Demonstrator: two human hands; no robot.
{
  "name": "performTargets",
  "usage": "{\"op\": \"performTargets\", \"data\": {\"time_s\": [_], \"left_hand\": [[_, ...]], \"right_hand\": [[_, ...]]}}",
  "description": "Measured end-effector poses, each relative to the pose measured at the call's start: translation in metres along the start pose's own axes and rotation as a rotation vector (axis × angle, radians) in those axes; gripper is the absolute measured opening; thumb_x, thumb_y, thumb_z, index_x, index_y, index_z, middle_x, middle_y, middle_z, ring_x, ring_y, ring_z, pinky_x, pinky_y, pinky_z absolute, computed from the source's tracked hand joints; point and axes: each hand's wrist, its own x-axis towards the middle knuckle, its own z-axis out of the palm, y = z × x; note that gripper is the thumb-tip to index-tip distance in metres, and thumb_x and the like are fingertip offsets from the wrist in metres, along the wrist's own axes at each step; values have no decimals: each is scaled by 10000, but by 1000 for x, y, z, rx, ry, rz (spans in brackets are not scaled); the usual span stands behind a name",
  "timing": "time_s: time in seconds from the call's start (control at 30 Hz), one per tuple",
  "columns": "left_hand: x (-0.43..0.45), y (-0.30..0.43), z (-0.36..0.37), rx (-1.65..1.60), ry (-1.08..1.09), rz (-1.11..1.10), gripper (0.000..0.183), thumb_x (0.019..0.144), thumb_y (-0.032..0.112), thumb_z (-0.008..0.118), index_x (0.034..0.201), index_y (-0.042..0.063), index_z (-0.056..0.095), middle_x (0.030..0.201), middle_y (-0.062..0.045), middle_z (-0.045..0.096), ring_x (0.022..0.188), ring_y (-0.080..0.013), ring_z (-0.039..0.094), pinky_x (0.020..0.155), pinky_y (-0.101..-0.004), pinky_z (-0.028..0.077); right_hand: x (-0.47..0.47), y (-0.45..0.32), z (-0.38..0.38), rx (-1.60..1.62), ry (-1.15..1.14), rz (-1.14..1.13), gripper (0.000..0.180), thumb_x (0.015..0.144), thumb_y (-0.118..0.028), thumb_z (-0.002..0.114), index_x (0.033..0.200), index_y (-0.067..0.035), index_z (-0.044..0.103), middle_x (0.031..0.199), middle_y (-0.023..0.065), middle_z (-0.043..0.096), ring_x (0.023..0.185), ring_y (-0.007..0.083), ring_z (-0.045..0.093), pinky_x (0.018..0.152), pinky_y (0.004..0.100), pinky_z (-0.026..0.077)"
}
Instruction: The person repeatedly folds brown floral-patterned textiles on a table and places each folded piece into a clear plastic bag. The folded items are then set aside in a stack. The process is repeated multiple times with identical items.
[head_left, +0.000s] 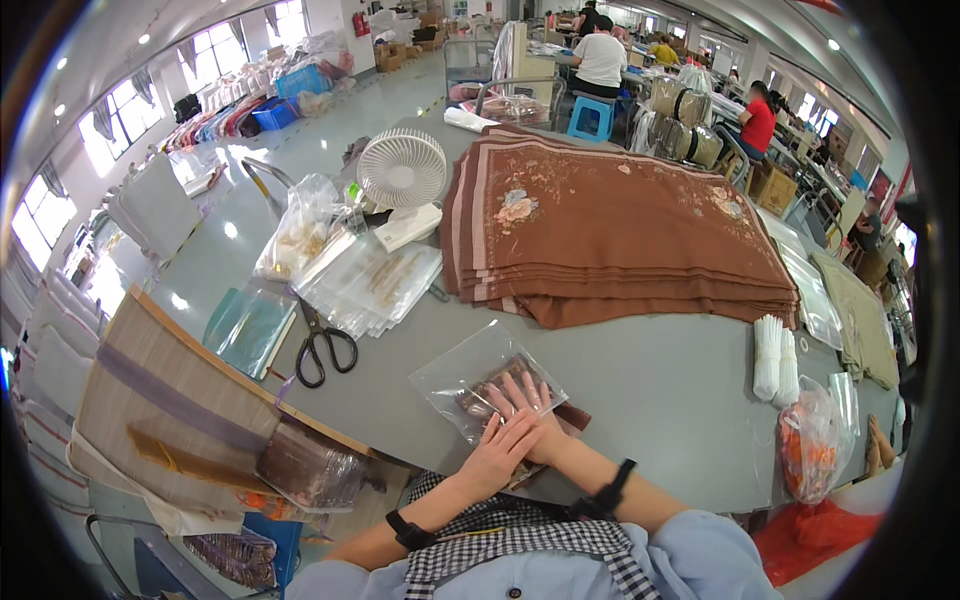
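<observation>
A clear plastic bag (442, 375) lies flat on the grey table, close before me. Brown patterned folded fabric (574, 420) is with it, and my right hand (536, 424) reaches inside the bag, fingers spread over the cloth. My left hand (501, 457) rests across the right hand and wrist, on the outside of the plastic. The hands hide part of the fabric. Beyond them is a stack of brown floral cloths (622, 225) with pale striped edges. Black-handled scissors (326, 352) lie to the left, beside a pile of clear plastic bags (382, 277).
A white fan (402, 169) stands at the back left, near a teal-covered book (247, 330). White plastic ties (772, 360) and a bag of orange items (810, 450) lie right. Wrapped brown fabric (311, 465) is at lower left. Several people sit at farther tables.
</observation>
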Motion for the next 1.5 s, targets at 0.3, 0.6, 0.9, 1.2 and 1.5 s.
{"op": "performTargets", "data": {"time_s": [0.3,0.6,0.9,1.2,1.5], "left_hand": [[-5,8,1,57,58,42,472,814,53,563,1285,65,531,1306,-115,527,1260,-283,474,1050,-462,369],[-26,43,47,53,-168,-10,432,830,321,616,1166,52,576,1180,-156,557,1170,-348,473,1019,-479,341],[-15,48,22,30,-379,-51,612,861,400,618,1318,18,482,1376,-190,436,1309,-350,366,1130,-465,207],[46,-53,-48,67,-166,-158,447,937,428,476,1294,171,555,1379,-133,478,1342,-341,351,1084,-566,257],[40,-74,4,217,-225,-279,576,953,568,341,1441,266,392,1550,-118,226,1449,-344,106,1089,-678,33]], "right_hand": [[-68,2,-49,-338,-245,-228,440,835,-204,540,1275,-207,564,1407,56,438,1337,391,332,1087,569,273],[-97,-13,-43,432,53,-99,398,734,57,539,1092,-62,664,1228,148,581,1176,351,526,984,401,450],[-17,-12,-20,20,68,-214,475,805,-57,539,1275,-123,563,1412,159,443,1327,386,378,1093,508,314],[-46,-26,-17,-238,-274,-184,644,840,-567,556,1422,-329,415,1565,131,140,1424,459,43,1024,748,147],[-46,-26,-8,-220,-166,93,643,839,-509,611,1410,-268,440,1541,195,174,1380,543,111,1091,663,112]]}}
